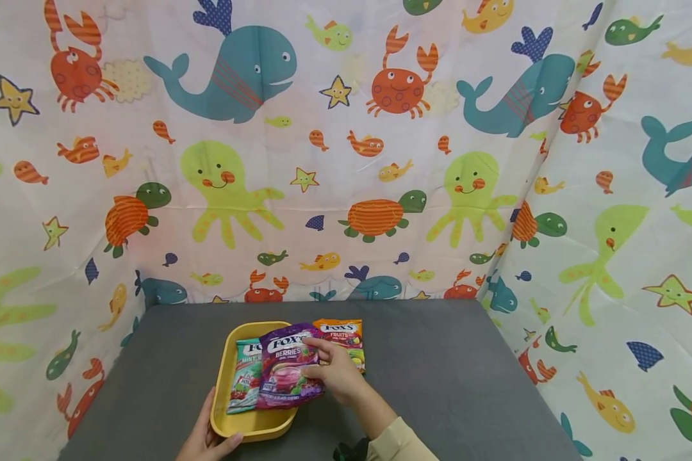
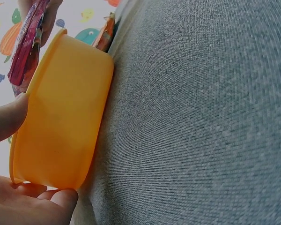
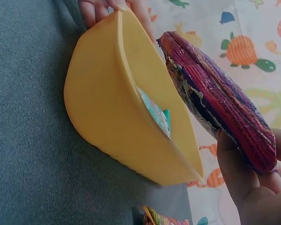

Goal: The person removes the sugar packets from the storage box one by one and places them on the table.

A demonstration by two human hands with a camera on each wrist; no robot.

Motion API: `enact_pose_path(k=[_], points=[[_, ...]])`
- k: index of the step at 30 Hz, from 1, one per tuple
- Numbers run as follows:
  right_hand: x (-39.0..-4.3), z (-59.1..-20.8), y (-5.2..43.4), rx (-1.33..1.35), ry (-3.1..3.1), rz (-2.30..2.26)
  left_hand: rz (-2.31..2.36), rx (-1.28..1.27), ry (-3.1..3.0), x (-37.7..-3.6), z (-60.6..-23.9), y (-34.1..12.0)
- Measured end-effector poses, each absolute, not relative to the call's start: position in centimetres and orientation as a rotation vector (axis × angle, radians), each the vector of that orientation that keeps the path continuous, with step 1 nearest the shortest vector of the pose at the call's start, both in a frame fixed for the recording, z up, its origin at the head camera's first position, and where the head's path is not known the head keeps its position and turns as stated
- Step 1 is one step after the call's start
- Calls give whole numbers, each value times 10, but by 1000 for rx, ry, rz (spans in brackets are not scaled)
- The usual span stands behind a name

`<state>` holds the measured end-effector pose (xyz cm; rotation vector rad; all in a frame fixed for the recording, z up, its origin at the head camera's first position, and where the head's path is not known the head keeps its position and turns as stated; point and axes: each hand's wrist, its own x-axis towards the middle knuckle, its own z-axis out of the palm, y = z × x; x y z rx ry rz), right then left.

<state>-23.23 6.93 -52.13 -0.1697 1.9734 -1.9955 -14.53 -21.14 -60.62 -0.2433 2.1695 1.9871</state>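
Note:
A purple bag of Fox's Berries candy [image 1: 288,365] is pinched at its right edge between the thumb and fingers of my right hand [image 1: 341,372]. It hangs over the right part of a yellow plastic tub [image 1: 261,434], above the rim in the right wrist view. Inside the tub lies a teal Fox's mint candy bag [image 1: 243,384], partly covered by the purple one in the head view. My left hand [image 1: 206,436] grips the tub's near left corner, with the thumb at the rim and the fingers around the wall [image 2: 61,122].
An orange Fox's Fruits candy bag [image 1: 346,328] lies right of the tub, partly behind my right hand. The grey table [image 1: 438,384] is bordered at the back and sides by a white curtain [image 1: 334,269] printed with sea animals. A dark object [image 1: 350,451] shows beside the right sleeve.

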Motion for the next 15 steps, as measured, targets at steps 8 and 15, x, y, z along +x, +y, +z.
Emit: enact_pose_path(k=[8, 15], points=[[-232, -521, 84, -137, 1957, -2018, 2005, -236, 2158, -144, -604, -209], [-234, -518, 95, -171, 1990, -2017, 1964, -257, 2190, -144, -603, -210]])
